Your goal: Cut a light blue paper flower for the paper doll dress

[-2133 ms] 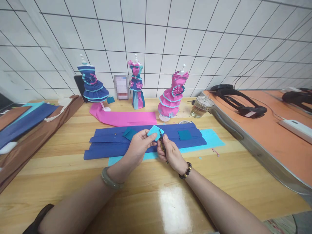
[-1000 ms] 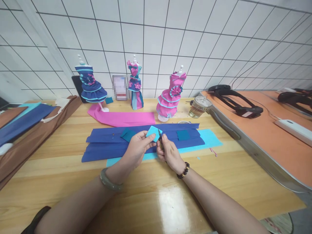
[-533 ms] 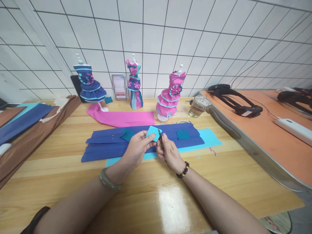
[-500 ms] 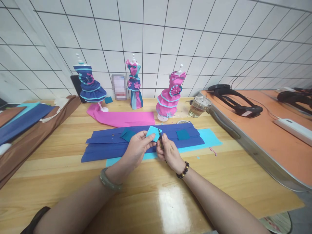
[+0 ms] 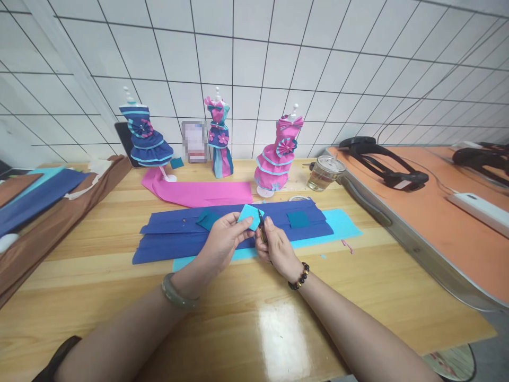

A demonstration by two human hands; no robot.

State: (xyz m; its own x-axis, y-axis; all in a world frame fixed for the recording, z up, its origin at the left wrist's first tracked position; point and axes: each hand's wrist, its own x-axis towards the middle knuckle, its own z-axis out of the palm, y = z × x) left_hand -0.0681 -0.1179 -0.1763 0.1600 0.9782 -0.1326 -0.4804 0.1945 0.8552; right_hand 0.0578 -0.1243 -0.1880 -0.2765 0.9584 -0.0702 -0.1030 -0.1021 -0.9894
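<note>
My left hand [image 5: 228, 232] pinches a small light-blue piece of crepe paper [image 5: 248, 212] between thumb and fingers. Closed round a small pair of dark scissors [image 5: 261, 227], my right hand [image 5: 276, 244] holds the blades against the paper's right edge. Both hands are over a long dark-blue sheet [image 5: 170, 244], which lies on a light-blue sheet [image 5: 345, 224]. Two teal paper pieces rest on the dark-blue sheet: one teal square [image 5: 298, 219] right of my hands, and another teal piece [image 5: 207, 219] partly behind my left hand.
Three small mannequins stand at the back: one in a blue dress [image 5: 149, 138], one in a mixed-colour dress [image 5: 220, 135], one in a pink dress [image 5: 277, 154]. A pink strip [image 5: 207, 194] lies before them. A lidded glass cup [image 5: 324, 174] is right; brown fabric [image 5: 55, 228] lies left.
</note>
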